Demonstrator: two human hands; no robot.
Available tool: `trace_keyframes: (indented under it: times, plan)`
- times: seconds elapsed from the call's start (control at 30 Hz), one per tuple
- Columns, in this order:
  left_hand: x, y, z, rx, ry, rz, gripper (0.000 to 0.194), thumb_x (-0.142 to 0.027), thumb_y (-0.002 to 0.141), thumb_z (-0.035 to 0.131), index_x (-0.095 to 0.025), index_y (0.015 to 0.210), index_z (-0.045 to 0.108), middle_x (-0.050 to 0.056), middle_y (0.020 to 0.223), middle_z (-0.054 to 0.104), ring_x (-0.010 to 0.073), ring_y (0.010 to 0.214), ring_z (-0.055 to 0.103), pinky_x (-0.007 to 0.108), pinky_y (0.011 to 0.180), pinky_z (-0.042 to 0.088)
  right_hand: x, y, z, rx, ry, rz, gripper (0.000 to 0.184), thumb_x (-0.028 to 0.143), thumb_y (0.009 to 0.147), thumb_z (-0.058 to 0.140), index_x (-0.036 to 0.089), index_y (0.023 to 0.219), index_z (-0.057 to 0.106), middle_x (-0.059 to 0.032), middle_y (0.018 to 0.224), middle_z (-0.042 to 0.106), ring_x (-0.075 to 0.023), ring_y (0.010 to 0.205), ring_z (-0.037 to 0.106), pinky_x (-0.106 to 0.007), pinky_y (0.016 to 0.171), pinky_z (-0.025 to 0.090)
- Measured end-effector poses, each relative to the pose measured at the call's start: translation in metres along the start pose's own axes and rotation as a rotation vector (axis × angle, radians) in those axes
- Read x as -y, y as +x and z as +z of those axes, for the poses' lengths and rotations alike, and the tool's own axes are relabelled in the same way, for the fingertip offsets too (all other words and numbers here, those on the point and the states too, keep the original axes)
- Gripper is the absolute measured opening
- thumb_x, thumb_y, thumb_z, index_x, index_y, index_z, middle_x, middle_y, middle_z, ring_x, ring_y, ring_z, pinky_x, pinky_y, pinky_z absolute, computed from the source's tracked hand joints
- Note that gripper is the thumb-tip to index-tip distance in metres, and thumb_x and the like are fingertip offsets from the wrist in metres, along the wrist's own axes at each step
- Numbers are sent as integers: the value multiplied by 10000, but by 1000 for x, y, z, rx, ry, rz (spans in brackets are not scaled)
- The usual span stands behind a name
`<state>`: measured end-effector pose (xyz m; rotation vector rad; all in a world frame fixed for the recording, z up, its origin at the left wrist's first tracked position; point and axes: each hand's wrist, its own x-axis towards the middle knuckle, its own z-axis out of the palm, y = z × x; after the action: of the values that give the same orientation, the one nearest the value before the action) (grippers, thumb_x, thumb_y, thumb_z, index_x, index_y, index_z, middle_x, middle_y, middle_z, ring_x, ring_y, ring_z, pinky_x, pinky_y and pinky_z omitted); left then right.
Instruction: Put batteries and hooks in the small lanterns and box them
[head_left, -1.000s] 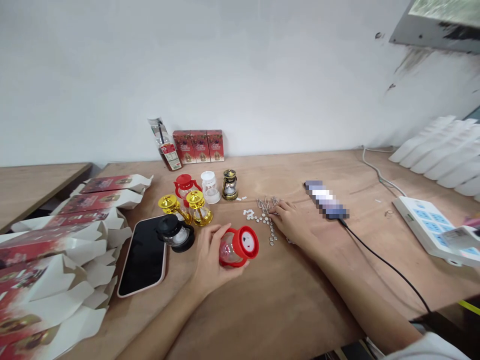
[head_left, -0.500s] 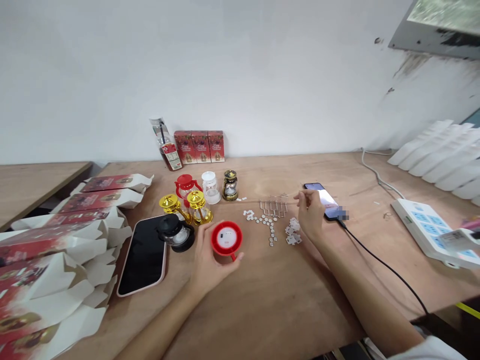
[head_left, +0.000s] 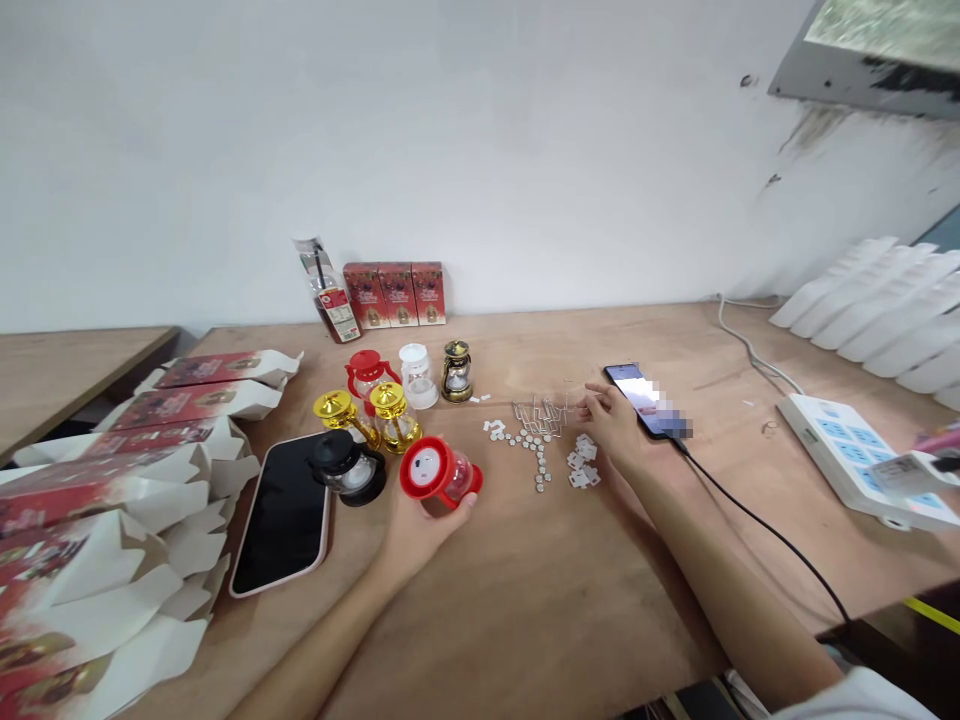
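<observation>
My left hand (head_left: pixel 420 535) is wrapped round a small red lantern (head_left: pixel 459 478), tilted with its underside, a white disc in a red rim, turned towards the upper left. My right hand (head_left: pixel 611 420) is at the right end of a pile of bent wire handles (head_left: pixel 538 415), its fingertips pinched on a thin wire handle (head_left: pixel 574 405). Round button cells (head_left: pixel 540 462) lie strung out in front of the pile. Small white plastic pieces (head_left: pixel 582 462) are heaped below my right hand, and more white bits (head_left: pixel 493 428) lie left of the wires.
Several lanterns stand left, among them a black one (head_left: pixel 349 468) and a gold one (head_left: pixel 396 420). A large phone (head_left: pixel 281 520) lies beside open red boxes (head_left: pixel 187 450). Closed boxes (head_left: pixel 394 295) and a bottle (head_left: pixel 334 305) stand at the wall. Right are a cabled phone (head_left: pixel 637 395) and power strip (head_left: pixel 862 460).
My left hand has tipped the red lantern, so its clear side now shows. My right hand has moved left and its fingers have reached the wire pile. The view has shifted slightly.
</observation>
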<state>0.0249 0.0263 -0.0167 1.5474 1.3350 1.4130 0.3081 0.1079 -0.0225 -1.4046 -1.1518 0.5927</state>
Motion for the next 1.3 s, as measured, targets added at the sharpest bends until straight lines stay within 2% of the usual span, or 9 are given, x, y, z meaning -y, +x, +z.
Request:
trace_keyframes:
  times: [0.27, 0.37, 0.63, 0.8, 0.93, 1.03, 1.13, 1.2, 1.3]
  plan:
    - [-6, 1, 1, -32, -91, -65, 474, -279, 497, 822, -184, 928, 648, 102, 1086, 677, 314, 1180, 546, 478, 1091, 329, 12, -3, -3, -154, 46, -123, 344, 397, 848, 512, 176, 1109, 547, -1, 765, 634, -131, 646, 598, -330, 700, 502]
    - [-5, 1, 1, -37, -106, -58, 472, -288, 500, 826, -187, 928, 654, 94, 1074, 684, 309, 1175, 548, 476, 1091, 331, 17, -6, -2, -131, 54, -175, 343, 422, 846, 534, 192, 1098, 569, -10, 796, 648, -142, 687, 610, -349, 742, 490]
    - [2, -1, 1, 10, -24, -34, 468, -324, 561, 779, -171, 974, 622, 113, 1060, 661, 323, 1161, 547, 526, 1073, 336, 19, -5, 0, -23, 330, 29, 322, 420, 747, 622, 214, 992, 584, 43, 696, 579, -112, 648, 568, -300, 686, 502]
    - [1, 2, 2, -52, -186, -45, 610, -308, 569, 783, -209, 1103, 505, 82, 1126, 619, 255, 1090, 599, 431, 982, 462, 31, -19, 10, 198, 377, 143, 318, 415, 663, 696, 185, 871, 625, 3, 737, 621, -105, 587, 572, -274, 587, 502]
    - [-4, 7, 0, -137, -241, -68, 681, -306, 528, 815, -232, 1106, 462, 62, 1133, 617, 231, 1042, 621, 373, 926, 505, 47, -47, 24, 559, 329, 162, 322, 391, 729, 669, 198, 974, 589, 1, 752, 641, -124, 570, 600, -271, 531, 499]
    - [-5, 8, -1, -229, -209, -96, 670, -306, 490, 834, -218, 1058, 489, 65, 1124, 623, 245, 1066, 610, 386, 950, 491, 57, -66, 27, 790, 97, 61, 249, 330, 839, 559, 224, 1062, 521, 17, 759, 621, -121, 564, 596, -267, 539, 490]
    - [-3, 7, 0, -265, -239, -140, 654, -297, 467, 849, -204, 1030, 531, 58, 1090, 638, 248, 1071, 601, 398, 972, 471, 63, -75, 24, 794, -250, -178, 283, 282, 857, 555, 223, 1129, 507, -18, 842, 634, -153, 661, 615, -315, 642, 508]
    - [0, 8, 0, -243, -276, -191, 595, -295, 484, 851, -198, 996, 565, 37, 1027, 654, 226, 1020, 613, 387, 970, 467, 66, -78, 23, 751, -407, -357, 416, 325, 820, 631, 212, 1195, 492, -85, 1025, 632, -227, 885, 628, -391, 769, 515]
    - [1, 9, 0, -228, -386, -303, 509, -306, 504, 849, -188, 934, 603, 11, 930, 670, 194, 925, 626, 370, 945, 474, 67, -85, 26, 785, -500, -580, 708, 422, 733, 727, 204, 1328, 410, -151, 1302, 520, -318, 1201, 488, -499, 953, 446]
